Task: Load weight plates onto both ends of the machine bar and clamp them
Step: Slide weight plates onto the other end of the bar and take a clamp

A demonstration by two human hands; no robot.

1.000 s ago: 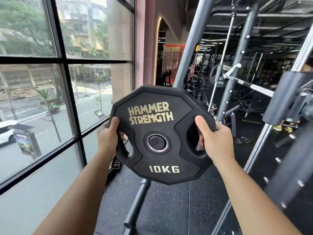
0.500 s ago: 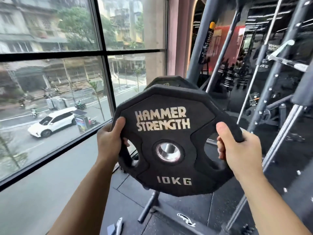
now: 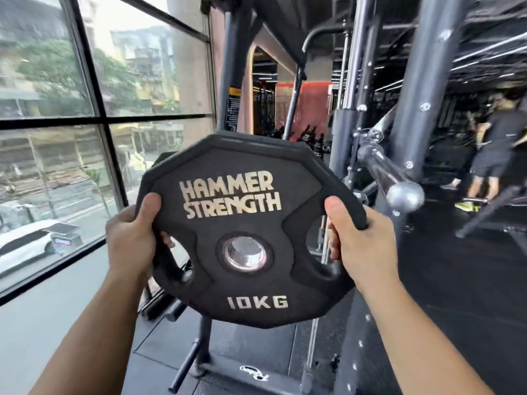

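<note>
Weight plate [image 3: 245, 223]: black, many-sided, lettered HAMMER STRENGTH above and 10KG below a steel-lined centre hole. Held upright in mid-air above the dark rubber floor [image 3: 456, 280], printed face toward the camera. Left grip [image 3: 134, 238] curled round the left handle slot, thumb on the front face, fingers showing through the opening. Right grip [image 3: 362, 246] curled round the right handle slot in the same way, thumb laid on the rim. Machine bar [image 3: 390, 178]: chromed end up and to the right of the plate, near but apart from it, rounded tip toward the camera. Window [image 3: 99, 121] at left, white car [image 3: 25, 246] on the street outside. Person in black [image 3: 496, 143], blurred, at far right behind the rack uprights.
</note>
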